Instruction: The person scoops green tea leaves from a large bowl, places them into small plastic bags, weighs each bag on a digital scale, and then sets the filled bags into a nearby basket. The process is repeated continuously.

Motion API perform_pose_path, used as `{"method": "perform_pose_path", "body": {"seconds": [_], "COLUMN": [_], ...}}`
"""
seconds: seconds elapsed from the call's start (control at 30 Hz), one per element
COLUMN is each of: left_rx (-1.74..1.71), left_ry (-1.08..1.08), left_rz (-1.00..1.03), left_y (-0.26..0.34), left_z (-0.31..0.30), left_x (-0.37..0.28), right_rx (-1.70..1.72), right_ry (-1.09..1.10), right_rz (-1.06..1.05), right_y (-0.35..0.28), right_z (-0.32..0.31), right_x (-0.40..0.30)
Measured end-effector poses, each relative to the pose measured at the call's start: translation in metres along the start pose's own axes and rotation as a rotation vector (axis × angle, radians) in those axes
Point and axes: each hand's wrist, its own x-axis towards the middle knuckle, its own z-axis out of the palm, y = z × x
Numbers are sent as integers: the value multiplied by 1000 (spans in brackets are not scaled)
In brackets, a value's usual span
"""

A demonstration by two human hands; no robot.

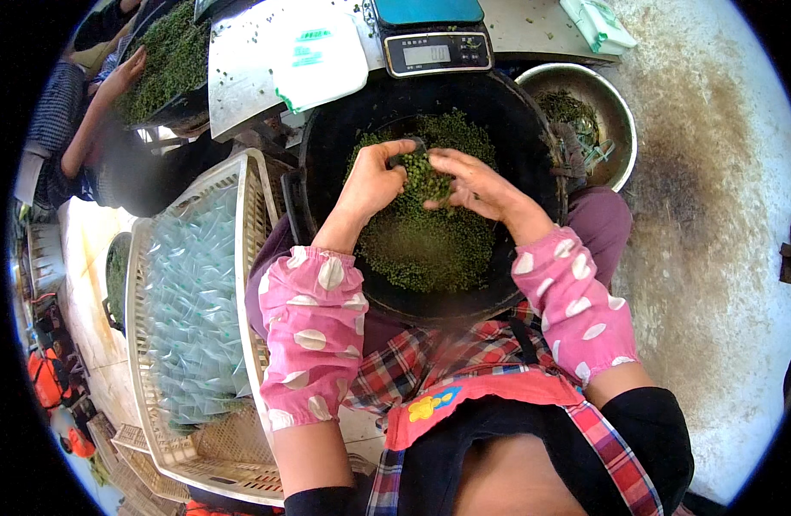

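Observation:
A black tub [331,135] sits between my knees, with loose small green berries or buds [428,251] heaped in it. Over the heap, my left hand [373,177] has its fingers curled and index finger stretched out. Something dark shows at that fingertip. Facing it, my right hand [476,184] has its fingers spread and slightly blurred. A clump of green berries [424,177] lies between the two hands; whether the left fingers pinch any of it is hidden.
Beyond the tub, a digital scale [437,55] and a stack of plastic bags [321,61] rest on a metal table [247,97]. A steel bowl [621,122] with stems stands right. Filled clear bags [195,309] pack a plastic crate [247,258] at left. Another person's hand [121,74] touches a heaped container.

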Motion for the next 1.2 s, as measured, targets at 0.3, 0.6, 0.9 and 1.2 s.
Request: {"method": "perform_pose_path", "body": {"seconds": [0.3, 0.6, 0.9, 1.2], "left_rx": [-101, -186, 140, -358], "left_ry": [-96, -76, -89, 180], "left_rz": [-101, -102, -85, 211], "left_y": [10, 14, -9, 37], "left_z": [3, -5, 4, -28], "left_x": [-4, -5, -3, -7], "right_rx": [-586, -951, -1672, -1472], "right_ry": [226, 63, -91, -1], "right_rz": [-306, -520, -194, -286], "right_y": [-21, -24, 26, -49], "right_z": [16, 12, 38, 14], "right_x": [-4, -28, 25, -20]}}
